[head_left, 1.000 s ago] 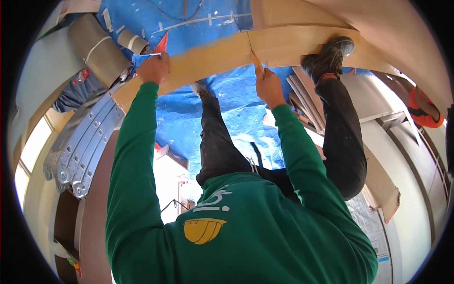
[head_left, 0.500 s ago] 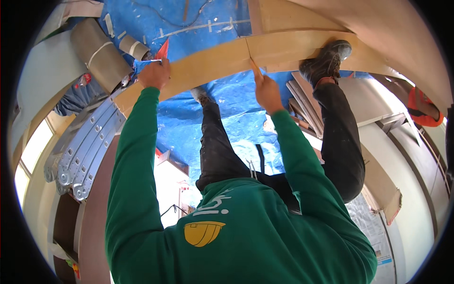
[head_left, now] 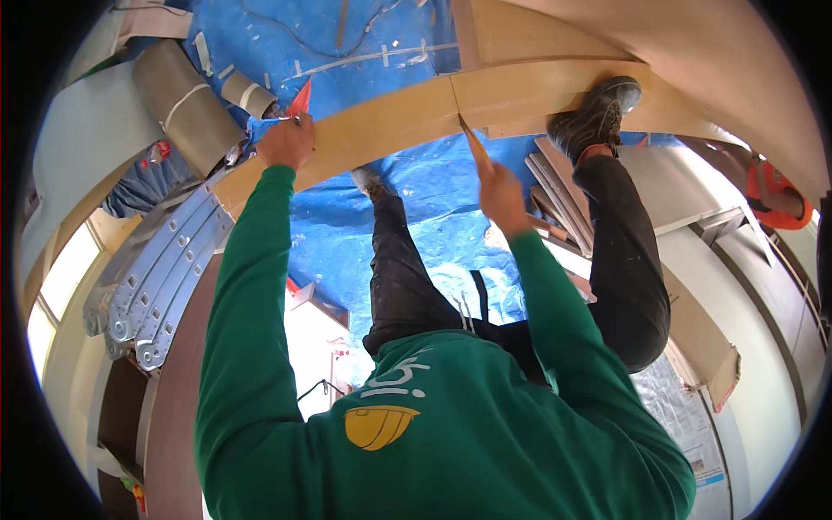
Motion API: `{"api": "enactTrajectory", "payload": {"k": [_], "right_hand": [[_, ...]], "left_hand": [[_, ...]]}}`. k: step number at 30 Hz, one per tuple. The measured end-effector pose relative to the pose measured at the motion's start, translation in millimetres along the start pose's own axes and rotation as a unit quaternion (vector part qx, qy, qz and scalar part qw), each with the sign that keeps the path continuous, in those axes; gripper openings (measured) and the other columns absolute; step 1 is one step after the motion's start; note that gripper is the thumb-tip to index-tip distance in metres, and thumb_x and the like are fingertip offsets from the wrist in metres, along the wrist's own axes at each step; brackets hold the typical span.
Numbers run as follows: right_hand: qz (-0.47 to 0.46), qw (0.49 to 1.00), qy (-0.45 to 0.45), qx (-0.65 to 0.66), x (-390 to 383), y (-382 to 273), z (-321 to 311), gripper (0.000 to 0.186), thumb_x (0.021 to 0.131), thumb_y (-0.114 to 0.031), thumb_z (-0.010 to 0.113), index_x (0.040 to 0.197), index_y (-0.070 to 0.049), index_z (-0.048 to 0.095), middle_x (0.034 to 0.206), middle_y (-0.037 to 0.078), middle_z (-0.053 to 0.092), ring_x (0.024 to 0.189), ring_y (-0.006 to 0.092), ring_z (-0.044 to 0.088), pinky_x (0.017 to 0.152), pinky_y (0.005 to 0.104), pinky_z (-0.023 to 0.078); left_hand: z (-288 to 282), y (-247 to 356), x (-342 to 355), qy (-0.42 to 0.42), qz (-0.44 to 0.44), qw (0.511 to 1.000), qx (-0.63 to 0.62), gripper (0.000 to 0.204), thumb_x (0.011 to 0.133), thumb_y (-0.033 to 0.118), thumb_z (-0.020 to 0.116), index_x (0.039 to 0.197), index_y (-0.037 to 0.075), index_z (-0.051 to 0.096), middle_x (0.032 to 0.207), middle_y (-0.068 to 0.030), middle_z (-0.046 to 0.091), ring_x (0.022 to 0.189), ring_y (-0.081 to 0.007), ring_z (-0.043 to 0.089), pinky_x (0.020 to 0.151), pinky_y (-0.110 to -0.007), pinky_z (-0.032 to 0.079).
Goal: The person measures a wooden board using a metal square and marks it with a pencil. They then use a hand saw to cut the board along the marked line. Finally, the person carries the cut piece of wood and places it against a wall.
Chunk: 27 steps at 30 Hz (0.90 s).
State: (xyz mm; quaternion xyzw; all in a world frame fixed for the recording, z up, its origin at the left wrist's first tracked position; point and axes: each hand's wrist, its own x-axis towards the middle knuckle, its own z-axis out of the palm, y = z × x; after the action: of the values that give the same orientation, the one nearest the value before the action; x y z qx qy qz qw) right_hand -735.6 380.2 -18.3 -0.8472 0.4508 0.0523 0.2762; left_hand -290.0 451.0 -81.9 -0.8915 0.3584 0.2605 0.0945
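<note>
A long tan wooden board (head_left: 381, 113) stretches across in front of me, with a dark thin cut line running over its width. My right hand (head_left: 504, 198) is closed around the handle of a handsaw (head_left: 475, 147), seen nearly edge-on, and the blade's tip meets the board's near edge at that line. My left hand (head_left: 288, 141) has its fingers curled over the board near its left end; the fingertips are partly hidden. My right boot (head_left: 596, 114) presses on the board right of the cut. The other boot (head_left: 371, 182) stands on the floor beneath.
Blue sheeting (head_left: 338, 234) covers the floor. Metal rails (head_left: 173, 277) and a brown roll (head_left: 186, 104) lie at left, near a red pointed piece (head_left: 300, 100). Stacked planks (head_left: 559, 195) sit under my right leg. Another person's orange sleeve (head_left: 776, 195) shows at far right.
My right hand has drawn back toward me and slightly right with the saw, so more of the blade shows. My left hand and boot stay on the board.
</note>
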Motion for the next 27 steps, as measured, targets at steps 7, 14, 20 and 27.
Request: {"api": "enactTrajectory", "payload": {"k": [7, 14, 20, 27], "right_hand": [[-0.005, 0.999, -0.045, -0.026, -17, -49, -84, 0.040, 0.106, -0.019, 0.053, 0.142, -0.001, 0.060, 0.083, 0.027, 0.065, 0.074, 0.0458, 0.069, 0.067, 0.0528, 0.054], [0.147, 0.983, -0.036, 0.106, -47, -43, -70, 0.036, 0.111, -0.025, 0.052, 0.101, 0.005, 0.070, 0.077, 0.028, 0.067, 0.074, 0.0451, 0.071, 0.065, 0.0525, 0.053], [0.211, 0.962, -0.008, 0.172, 41, -14, 10, 0.057, 0.111, -0.049, 0.051, 0.088, 0.002, 0.066, 0.070, 0.023, 0.070, 0.059, 0.0375, 0.072, 0.058, 0.0498, 0.055], [0.292, 0.931, -0.006, 0.218, 51, -33, 2, 0.058, 0.111, -0.050, 0.049, 0.106, 0.006, 0.064, 0.093, 0.042, 0.070, 0.089, 0.0604, 0.069, 0.080, 0.0610, 0.057]], "left_hand": [[11, -10, -8, 0.040, -0.020, 0.999, 0.002, 0.069, 0.102, 0.060, 0.039, 0.100, 0.009, 0.084, 0.097, -0.0262, 0.079, 0.095, -0.0480, 0.076, 0.089, -0.057, 0.059], [4, -7, 1, 0.010, -0.010, 1.000, 0.010, 0.068, 0.103, 0.060, 0.038, 0.101, 0.009, 0.084, 0.099, -0.0257, 0.079, 0.096, -0.0474, 0.076, 0.089, -0.058, 0.059], [9, -6, -8, -0.002, -0.006, 1.000, 0.004, 0.070, 0.105, 0.061, 0.037, 0.099, 0.008, 0.084, 0.101, -0.0254, 0.079, 0.096, -0.0476, 0.076, 0.088, -0.057, 0.059], [23, 10, -2, 0.104, 0.169, 0.979, -0.034, 0.074, 0.106, 0.066, 0.037, 0.106, 0.008, 0.082, 0.106, -0.0248, 0.078, 0.101, -0.0471, 0.075, 0.090, -0.059, 0.057]]}}
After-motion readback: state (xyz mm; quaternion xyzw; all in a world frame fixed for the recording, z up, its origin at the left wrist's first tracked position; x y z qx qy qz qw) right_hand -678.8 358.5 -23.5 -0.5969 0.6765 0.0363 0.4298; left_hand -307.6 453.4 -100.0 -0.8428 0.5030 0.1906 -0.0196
